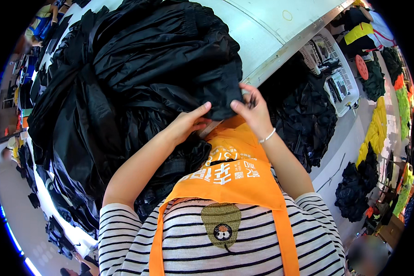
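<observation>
A large heap of shiny black garments (138,60) covers the table in front of me. At its near right corner I hold the end of one black garment (221,89), perhaps a cuff or hem. My left hand (191,122) pinches its lower left edge between thumb and fingers. On the right edge, my right hand (255,110) has its thumb pressed on the cloth, with the fingers curled behind. A small dark thing shows among the right fingers, too blurred to name. The folds hide the rest of the garment.
Beyond the heap lies the pale table top (262,23), with a metal edge on its right. More black garments (303,115) are piled lower, to my right. A white plastic basket (349,87) stands past them, near yellow cloth (375,124) on the floor. Other people are at the far left.
</observation>
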`<state>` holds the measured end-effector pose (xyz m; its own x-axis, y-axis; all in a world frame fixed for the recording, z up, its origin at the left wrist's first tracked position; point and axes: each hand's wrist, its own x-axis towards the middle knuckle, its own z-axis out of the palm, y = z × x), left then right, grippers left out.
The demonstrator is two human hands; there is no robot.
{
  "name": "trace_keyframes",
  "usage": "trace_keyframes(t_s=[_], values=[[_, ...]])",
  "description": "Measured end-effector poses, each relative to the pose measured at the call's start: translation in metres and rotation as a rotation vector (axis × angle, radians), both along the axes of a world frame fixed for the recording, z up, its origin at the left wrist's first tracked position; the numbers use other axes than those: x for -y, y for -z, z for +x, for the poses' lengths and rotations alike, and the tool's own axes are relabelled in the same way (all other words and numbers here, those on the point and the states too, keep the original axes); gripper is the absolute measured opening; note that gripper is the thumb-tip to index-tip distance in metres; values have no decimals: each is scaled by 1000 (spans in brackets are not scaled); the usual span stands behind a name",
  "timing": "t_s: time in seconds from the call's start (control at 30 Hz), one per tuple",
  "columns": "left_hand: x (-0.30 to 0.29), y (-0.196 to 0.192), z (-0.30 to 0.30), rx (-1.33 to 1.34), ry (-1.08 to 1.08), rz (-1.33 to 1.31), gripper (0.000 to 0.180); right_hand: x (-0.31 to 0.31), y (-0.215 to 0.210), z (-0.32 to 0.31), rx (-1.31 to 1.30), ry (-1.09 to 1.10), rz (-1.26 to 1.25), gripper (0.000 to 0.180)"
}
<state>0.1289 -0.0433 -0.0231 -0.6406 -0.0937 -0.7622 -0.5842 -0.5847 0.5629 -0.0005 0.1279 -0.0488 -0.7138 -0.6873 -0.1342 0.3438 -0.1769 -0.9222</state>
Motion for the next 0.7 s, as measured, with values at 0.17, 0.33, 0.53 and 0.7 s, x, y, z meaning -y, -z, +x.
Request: trace_keyframes(t_s=[0.17,0.33,0.53,0.7], values=[[2,13,8,27,-104,-16,30,-16,6,14,54,-163,254,39],[-1,-5,12,-73,-77,-68,34,-16,-11,2,232,-134,425,31],[-1,-9,22,-139,12,-82,25,-12,-48,6,191,-63,192,30],[2,8,23,-129,57,-141,22,-12,-28,-16,22,-34,284,22]])
